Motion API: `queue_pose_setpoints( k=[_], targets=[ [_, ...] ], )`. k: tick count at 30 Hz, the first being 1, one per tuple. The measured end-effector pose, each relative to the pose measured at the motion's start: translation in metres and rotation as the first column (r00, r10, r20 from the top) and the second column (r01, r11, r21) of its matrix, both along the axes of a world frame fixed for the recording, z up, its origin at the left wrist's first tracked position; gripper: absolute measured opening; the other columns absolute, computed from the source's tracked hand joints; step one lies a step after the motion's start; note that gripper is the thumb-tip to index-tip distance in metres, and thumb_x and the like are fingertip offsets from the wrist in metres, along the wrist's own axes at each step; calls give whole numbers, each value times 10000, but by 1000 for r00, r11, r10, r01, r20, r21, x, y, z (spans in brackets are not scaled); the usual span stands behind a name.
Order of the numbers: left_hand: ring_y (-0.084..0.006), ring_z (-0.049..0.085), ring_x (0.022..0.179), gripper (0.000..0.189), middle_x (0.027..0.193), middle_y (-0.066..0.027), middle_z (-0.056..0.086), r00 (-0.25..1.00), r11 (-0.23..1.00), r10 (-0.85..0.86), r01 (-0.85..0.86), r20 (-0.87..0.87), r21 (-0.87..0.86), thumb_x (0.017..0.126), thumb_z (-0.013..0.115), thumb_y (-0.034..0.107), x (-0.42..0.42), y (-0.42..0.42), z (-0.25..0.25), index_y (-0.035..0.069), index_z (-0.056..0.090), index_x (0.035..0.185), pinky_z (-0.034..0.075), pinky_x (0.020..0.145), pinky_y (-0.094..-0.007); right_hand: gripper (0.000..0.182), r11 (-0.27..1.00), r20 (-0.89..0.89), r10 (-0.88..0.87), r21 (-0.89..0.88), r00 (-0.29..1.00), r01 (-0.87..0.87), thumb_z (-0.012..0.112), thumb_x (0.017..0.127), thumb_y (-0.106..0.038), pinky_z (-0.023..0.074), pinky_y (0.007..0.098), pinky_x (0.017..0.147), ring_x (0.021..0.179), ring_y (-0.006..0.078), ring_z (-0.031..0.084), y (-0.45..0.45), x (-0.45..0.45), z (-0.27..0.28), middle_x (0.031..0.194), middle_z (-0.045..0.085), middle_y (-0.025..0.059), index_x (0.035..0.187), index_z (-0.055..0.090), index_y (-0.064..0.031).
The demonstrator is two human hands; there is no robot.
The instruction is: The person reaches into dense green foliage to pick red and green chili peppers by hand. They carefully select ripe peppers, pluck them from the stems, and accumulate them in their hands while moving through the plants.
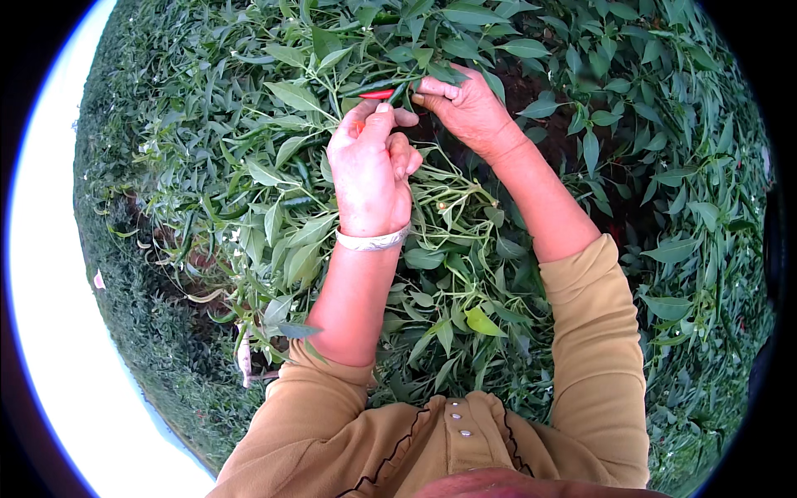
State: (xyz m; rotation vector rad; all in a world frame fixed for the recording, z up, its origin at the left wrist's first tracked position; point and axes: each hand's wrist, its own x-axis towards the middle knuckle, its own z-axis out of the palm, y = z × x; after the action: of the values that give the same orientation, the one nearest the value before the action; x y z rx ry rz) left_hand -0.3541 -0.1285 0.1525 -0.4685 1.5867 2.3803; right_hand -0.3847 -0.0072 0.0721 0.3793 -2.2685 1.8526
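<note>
My left hand (pixel 373 165), with a silver bangle at its wrist, is raised among chili pepper plants. Red bits show between its curled fingers, so it holds red chili peppers, partly hidden by the palm. A slim red chili pepper (pixel 378 94) lies just above its thumb and index fingertips. Beside that, a long green chili pepper (pixel 377 86) reaches toward my right hand (pixel 467 109). The right thumb and fingers are bent around the leafy stem at the green peppers; leaves cover part of the fingers, and their exact grip is unclear.
Dense pepper foliage (pixel 299 243) surrounds both arms, with more green chili peppers (pixel 187 235) hanging at the left. Dark soil (pixel 526 93) shows between plants right of the hands. A yellow-green leaf (pixel 484 322) stands out below. A pale stick-like piece (pixel 243 355) is at lower left.
</note>
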Motion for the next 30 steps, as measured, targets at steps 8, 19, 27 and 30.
queue_pose_setpoints(
  k=[8,19,27,30],
  targets=[
    [-75,330,376,88,730,-75,547,998,962,49,-61,51,268,852,438,93,-11,-13,-9,19,483,866,296,414,-232,113,986,-132,-11,164,991,33,555,773,-130,443,313,708,814,300,541,1,-6,-1,877,540,132,879,592,-112],
    [-74,290,363,150,712,-48,570,986,934,-18,-43,169,353,866,439,174,-23,-11,-10,42,499,828,269,415,-230,148,965,-42,-231,122,972,234,556,751,-173,474,338,664,796,290,561,-11,4,5,878,559,68,895,588,-180],
    [-74,293,357,82,746,-61,589,982,974,48,-86,184,208,846,490,156,-28,-9,-12,75,494,859,273,418,-225,96,890,-49,-355,288,933,354,530,718,-172,487,376,622,728,279,571,-19,6,13,834,538,77,735,603,-112],
    [-74,293,357,85,798,-87,598,983,974,-9,-33,184,225,843,492,144,-28,-8,-11,72,490,889,286,418,-221,98,896,-39,-326,306,944,322,521,715,-163,487,378,609,708,280,567,-16,2,12,794,532,83,704,600,-106]
  ],
)
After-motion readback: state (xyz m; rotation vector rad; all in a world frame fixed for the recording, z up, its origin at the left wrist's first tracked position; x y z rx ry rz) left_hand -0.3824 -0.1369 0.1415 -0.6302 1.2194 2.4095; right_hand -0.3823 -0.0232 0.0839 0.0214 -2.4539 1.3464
